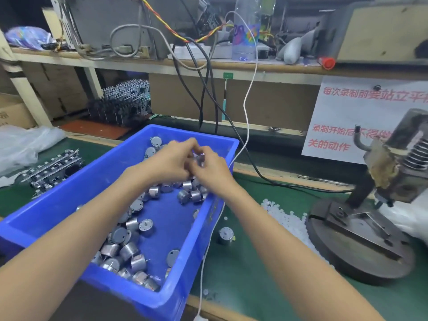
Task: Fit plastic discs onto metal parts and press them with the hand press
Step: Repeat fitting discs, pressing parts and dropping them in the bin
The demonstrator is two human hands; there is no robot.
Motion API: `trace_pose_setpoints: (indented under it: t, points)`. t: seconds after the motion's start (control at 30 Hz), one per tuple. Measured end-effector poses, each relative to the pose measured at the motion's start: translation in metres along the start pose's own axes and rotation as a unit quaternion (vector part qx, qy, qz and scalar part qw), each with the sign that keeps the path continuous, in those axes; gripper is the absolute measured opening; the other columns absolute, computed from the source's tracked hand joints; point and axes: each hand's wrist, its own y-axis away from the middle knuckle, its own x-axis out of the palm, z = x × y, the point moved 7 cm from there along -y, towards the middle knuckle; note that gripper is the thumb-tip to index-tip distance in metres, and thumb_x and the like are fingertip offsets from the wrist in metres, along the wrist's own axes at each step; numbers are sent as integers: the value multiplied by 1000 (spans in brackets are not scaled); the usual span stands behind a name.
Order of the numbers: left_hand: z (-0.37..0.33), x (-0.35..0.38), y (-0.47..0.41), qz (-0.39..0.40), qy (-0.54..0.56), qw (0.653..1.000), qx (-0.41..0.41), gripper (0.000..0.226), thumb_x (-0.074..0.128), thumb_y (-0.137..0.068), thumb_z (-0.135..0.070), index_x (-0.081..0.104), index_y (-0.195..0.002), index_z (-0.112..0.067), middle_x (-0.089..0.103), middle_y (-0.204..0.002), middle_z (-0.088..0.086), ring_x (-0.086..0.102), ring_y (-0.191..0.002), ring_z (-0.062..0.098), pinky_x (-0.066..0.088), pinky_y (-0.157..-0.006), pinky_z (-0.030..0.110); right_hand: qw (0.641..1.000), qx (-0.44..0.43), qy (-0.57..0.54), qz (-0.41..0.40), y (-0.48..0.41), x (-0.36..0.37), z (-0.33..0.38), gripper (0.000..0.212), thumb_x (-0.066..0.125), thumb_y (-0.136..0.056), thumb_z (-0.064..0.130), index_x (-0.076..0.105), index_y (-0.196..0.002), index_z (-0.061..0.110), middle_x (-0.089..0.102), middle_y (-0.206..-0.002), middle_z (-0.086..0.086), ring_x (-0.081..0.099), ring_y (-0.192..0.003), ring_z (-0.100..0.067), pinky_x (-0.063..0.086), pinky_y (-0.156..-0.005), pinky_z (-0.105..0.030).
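left hand (171,162) and right hand (214,173) are pinching a metal part (199,159) over the bin (232,144), likely fitting a disc. next it's needing seating under the hand press (382,179).

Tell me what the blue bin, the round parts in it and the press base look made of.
Blue bin: moulded plastic; uniform colour, soft sheen, rounded rim.
Metal parts: likely plated steel cans; bright silvery cylinders with sharp highlights.
Hand press base: probably cast iron or steel; dull dark brown, worn, with rust-like patches.
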Motion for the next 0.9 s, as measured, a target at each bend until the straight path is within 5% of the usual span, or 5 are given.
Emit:
trace_pose_setpoints:
  t: [0.17,0.3,0.5,0.7,0.9]
  points:
    - [-81,-2,-15,-20,42,994,97,34,67,-77,-11,49,-106,-12,62,-92,3,56,-80,20,45,-66,30,981,45,-185,22,26,-72,-27,28,70,-83,32,61,-70,9,54,-57,5,45,-51,-10,43,-55,-20]
    - [-144,58,-42,73,31,990,113,43,69,-76,-12,46,-113,-11,57,-105,4,53,-94,22,46,-76,34,979,98,-169,-51,67,-120,-91,15,69,-86,22,68,-81,8,65,-68,-2,57,-58,-9,50,-65,-26]
    - [-139,173,-43,250,-63,965,-49,39,68,-78,-11,58,-115,-8,56,-115,10,57,-103,26,49,-84,34,959,207,-137,-135,149,-129,-189,17,63,-90,24,57,-96,9,66,-83,-6,63,-59,-9,50,-57,-23]
    - [-104,216,-15,135,89,972,-169,12,68,-81,-20,58,-82,-15,65,-99,7,60,-95,24,48,-81,32,968,141,-150,-145,196,-97,-207,6,65,-88,23,61,-90,25,62,-69,16,53,-61,-6,42,-57,-19]
    - [-116,208,6,47,182,973,-132,20,61,-82,-3,59,-70,-19,64,-76,-1,61,-77,14,49,-70,21,945,131,-212,-211,211,-83,-217,19,61,-91,12,60,-107,21,67,-83,2,61,-68,-4,50,-61,-21]
